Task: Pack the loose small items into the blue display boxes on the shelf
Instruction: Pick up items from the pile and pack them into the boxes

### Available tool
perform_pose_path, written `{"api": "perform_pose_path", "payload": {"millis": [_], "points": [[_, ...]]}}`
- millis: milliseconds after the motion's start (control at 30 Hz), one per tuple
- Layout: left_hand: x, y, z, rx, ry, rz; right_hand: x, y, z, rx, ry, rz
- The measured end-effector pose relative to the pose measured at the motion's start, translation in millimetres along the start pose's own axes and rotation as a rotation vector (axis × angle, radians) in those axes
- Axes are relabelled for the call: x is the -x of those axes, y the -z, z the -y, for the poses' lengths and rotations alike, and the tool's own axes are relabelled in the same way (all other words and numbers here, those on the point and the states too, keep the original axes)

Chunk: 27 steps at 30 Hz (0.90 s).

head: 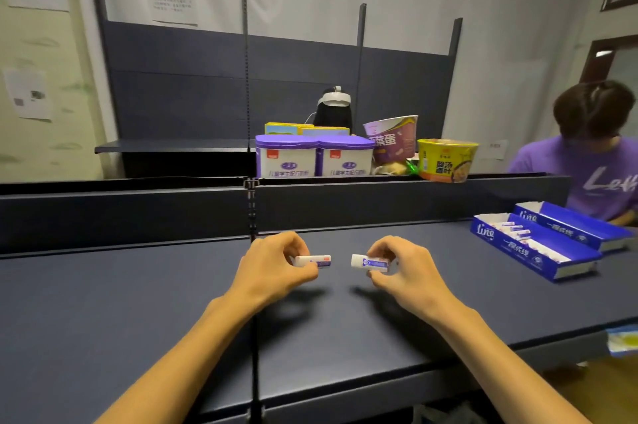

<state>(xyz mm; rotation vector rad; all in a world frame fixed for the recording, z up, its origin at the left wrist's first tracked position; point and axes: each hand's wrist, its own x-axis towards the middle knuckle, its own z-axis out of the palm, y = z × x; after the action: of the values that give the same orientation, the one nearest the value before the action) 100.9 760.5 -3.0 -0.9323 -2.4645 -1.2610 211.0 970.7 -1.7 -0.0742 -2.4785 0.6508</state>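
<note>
— So what fills the frame?

— Mostly the dark navy metal shelf point(138, 302), running edge to edge across the lower half, with a raised back panel behind it. Beyond that, in the upper middle, a second shelf unit stands against a pale wall with paper notices taped on it. Two purple-lidded white tins point(312, 157) and two instant-noodle bowls point(445, 159) sit at centre. A person in a purple T-shirt point(593, 171) is at the right edge.

— And the boxes?

— Two long blue cardboard display boxes at the right of the frame. The nearer one point(531, 247) is already partly filled with small white items; the farther one point(573, 223) lies just behind it.

— The hands?

— Both at centre, just above the shelf. The left hand point(272, 264) pinches one small white tube with a blue label point(316, 260); the right hand point(407, 268) pinches another tube like it point(369, 262). The tubes point toward each other, not touching.

— What might go wrong?

— My guess: the boxes are well apart from the hands, so a light fingertip pinch could let a tube slip during the reach. A smooth tube might then roll off the front edge.
</note>
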Motion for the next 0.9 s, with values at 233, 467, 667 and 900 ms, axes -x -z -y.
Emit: {"api": "perform_pose_path", "payload": {"millis": [233,467,667,900], "points": [[-36.8,-55.0,-31.9,-0.036,-0.066,0.048,-19.1,34.0,-68.5,-0.049,-0.043,0.018],[-53.5,-117.8,-76.5,-0.071,-0.086,0.063,-19.5,77.6,-129.7,-0.009,0.021,0.053],[-62.3,-179.9,-131.4,-0.074,-0.067,0.052,-16.2,140.6,-180.0,0.014,0.109,0.07],[-63.9,-251.0,-191.8,-0.03,-0.051,0.001,-9.7,203.0,-250.3,0.02,0.177,0.041]]}}
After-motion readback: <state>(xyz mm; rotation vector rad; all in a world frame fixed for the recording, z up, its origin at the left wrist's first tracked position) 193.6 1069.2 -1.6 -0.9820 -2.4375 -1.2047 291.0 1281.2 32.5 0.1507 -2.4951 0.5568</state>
